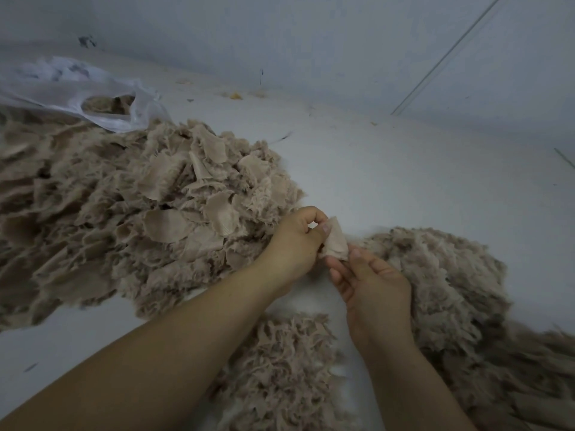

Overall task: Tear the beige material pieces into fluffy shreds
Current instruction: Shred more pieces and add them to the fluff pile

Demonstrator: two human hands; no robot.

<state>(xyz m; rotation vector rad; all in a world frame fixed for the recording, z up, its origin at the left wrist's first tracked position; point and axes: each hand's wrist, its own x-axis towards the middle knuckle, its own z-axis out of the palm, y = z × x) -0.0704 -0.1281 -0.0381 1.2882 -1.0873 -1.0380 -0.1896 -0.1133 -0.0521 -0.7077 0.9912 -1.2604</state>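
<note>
A small beige material piece (335, 241) is held upright between both hands, just above the pale floor. My left hand (294, 241) pinches its upper left edge with curled fingers and thumb. My right hand (373, 286) pinches its lower right corner with thumb and fingertips. A big heap of flat beige pieces (133, 213) spreads across the left. A pile of fluffy shreds (451, 281) lies under and right of my right hand. A second shred pile (280, 368) lies between my forearms.
A white plastic bag (77, 88) with beige material inside lies at the back left, behind the heap. A pale wall (311, 42) rises at the back, with small scraps along its base. Bare floor (404, 181) stretches right of the heap.
</note>
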